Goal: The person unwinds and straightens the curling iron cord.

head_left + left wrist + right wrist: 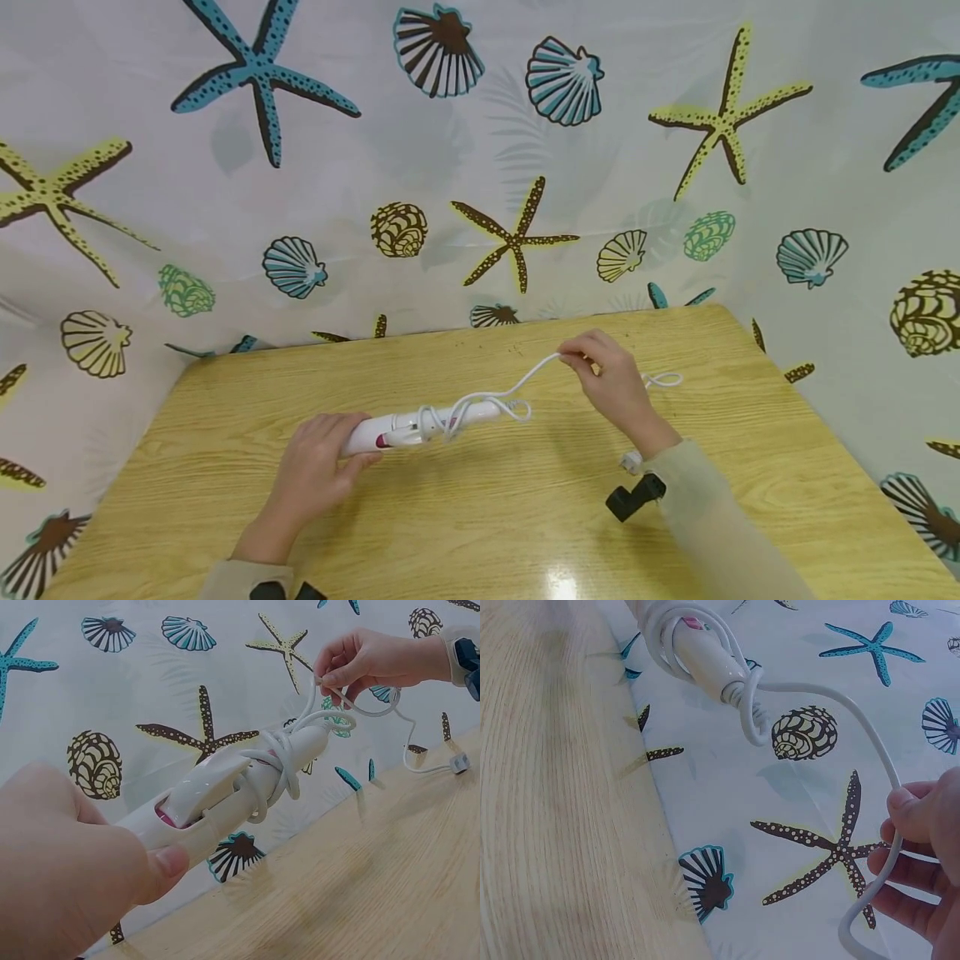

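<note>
My left hand (318, 458) grips one end of a white curling iron (367, 435), which is held above the wooden table. Its white power cord (480, 396) is wound in loops around the other end, over the handle and a lever with a pinkish-red part beneath. Between thumb and fingers, my right hand (611, 379) pinches a stretch of the cord, drawn up and away from the iron. In the left wrist view the cord's free part hangs past the right hand down to a plug (459, 763) on the table. The far tip of the iron is hidden in the left hand.
The wooden table (480, 517) has its back edge against a white cloth (465, 158) printed with starfish and shells, which also rises at both sides. A loop of cord lies right of the right hand, and the plug rests near the right wrist.
</note>
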Action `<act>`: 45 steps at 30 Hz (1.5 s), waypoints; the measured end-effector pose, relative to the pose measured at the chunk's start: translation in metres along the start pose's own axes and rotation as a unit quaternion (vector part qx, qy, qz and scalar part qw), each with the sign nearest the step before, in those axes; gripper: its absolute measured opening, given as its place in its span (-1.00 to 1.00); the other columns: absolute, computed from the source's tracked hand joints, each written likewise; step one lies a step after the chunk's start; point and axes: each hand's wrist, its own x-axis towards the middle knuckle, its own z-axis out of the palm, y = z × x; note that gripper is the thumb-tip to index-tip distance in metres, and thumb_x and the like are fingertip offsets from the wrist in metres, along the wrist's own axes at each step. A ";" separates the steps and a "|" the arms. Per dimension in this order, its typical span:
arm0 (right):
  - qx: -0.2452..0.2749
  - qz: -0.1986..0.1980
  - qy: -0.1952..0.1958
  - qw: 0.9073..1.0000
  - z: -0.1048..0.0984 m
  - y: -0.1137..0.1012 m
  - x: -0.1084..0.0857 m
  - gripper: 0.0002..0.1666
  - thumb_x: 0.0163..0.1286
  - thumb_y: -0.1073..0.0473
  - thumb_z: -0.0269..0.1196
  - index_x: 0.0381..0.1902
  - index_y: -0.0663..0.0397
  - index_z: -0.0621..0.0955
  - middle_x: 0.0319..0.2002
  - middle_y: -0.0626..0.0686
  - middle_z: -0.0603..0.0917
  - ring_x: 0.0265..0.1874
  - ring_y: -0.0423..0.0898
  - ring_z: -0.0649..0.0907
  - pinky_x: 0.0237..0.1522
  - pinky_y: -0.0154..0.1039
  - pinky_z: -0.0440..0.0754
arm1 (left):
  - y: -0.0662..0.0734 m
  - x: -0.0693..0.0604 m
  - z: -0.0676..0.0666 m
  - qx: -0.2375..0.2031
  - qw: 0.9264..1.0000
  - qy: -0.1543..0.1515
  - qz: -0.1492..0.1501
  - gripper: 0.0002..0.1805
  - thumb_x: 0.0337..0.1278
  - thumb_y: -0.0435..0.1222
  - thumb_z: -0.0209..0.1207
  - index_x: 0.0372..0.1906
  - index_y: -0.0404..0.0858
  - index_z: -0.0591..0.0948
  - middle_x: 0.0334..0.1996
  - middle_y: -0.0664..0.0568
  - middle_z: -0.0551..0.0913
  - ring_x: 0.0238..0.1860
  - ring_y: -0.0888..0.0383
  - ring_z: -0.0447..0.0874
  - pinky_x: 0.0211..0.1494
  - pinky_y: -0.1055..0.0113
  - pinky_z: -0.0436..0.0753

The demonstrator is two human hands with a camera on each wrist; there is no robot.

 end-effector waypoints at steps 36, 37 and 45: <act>0.047 -0.123 -0.020 0.991 -0.009 0.009 -0.019 -0.74 0.06 0.52 0.30 -0.33 0.13 0.66 -0.33 -0.02 0.58 -0.38 -0.16 0.57 -0.35 -0.43 0.50 | -0.005 0.003 -0.006 0.024 0.999 0.030 -0.032 -0.46 -0.36 -0.28 0.47 -0.11 -0.36 0.58 -0.26 -0.18 0.65 -0.25 -0.13 0.58 -0.14 -0.05 0.45; 0.049 -0.124 -0.020 0.991 -0.009 0.010 -0.020 -0.74 0.06 0.53 0.30 -0.33 0.13 0.66 -0.33 -0.02 0.58 -0.38 -0.16 0.57 -0.35 -0.42 0.50 | -0.006 0.003 -0.007 0.025 0.999 0.030 -0.033 -0.46 -0.36 -0.28 0.46 -0.11 -0.37 0.57 -0.26 -0.18 0.65 -0.25 -0.13 0.58 -0.15 -0.05 0.46; 0.032 -0.113 -0.016 0.993 -0.013 0.016 -0.024 -0.72 0.04 0.55 0.30 -0.34 0.12 0.66 -0.33 -0.03 0.59 -0.39 -0.17 0.57 -0.36 -0.40 0.52 | -0.008 0.003 -0.009 0.020 0.998 0.044 -0.035 -0.44 -0.40 -0.29 0.48 -0.12 -0.39 0.57 -0.27 -0.19 0.65 -0.27 -0.13 0.58 -0.22 -0.05 0.46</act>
